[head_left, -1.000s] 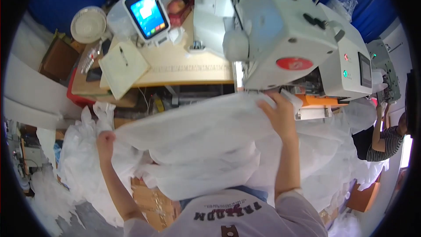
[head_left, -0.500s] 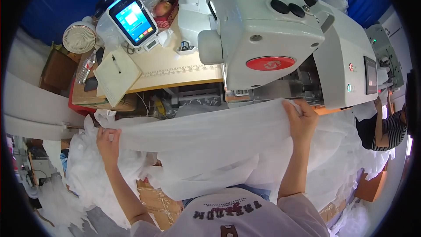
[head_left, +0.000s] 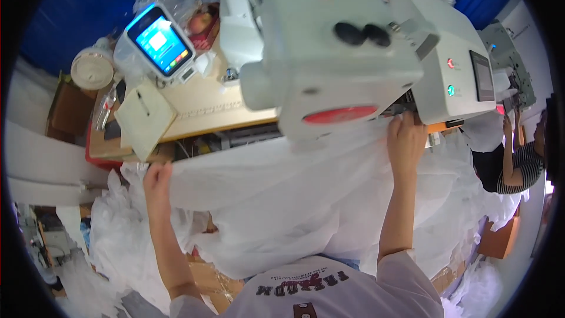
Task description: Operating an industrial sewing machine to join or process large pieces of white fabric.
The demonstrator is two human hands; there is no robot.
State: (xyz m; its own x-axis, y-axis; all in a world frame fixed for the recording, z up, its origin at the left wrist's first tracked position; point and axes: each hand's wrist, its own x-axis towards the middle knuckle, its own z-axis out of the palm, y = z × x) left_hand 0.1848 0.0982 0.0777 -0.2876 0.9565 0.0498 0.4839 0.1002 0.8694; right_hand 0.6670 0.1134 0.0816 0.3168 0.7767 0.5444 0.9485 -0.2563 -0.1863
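A large sheet of thin white fabric (head_left: 282, 200) is stretched between my two hands in front of a big white sewing machine (head_left: 329, 53). My left hand (head_left: 156, 180) grips the fabric's upper edge at the left, below the wooden table. At the right, my right hand (head_left: 405, 139) holds the fabric's edge up against the underside of the machine, beside an orange part. The fabric hangs down over my lap and bunches at both sides.
On the wooden table (head_left: 200, 112) stand a control panel with a lit blue screen (head_left: 160, 40), a beige box (head_left: 144, 119) and a white tape roll (head_left: 92, 69). Another person in a striped top (head_left: 521, 159) works at a second machine on the right. White fabric piles lie around.
My head has come closer to the machine, which now looms larger. Both hands have carried the fabric's edge up and forward; my right hand has reached the machine's underside.
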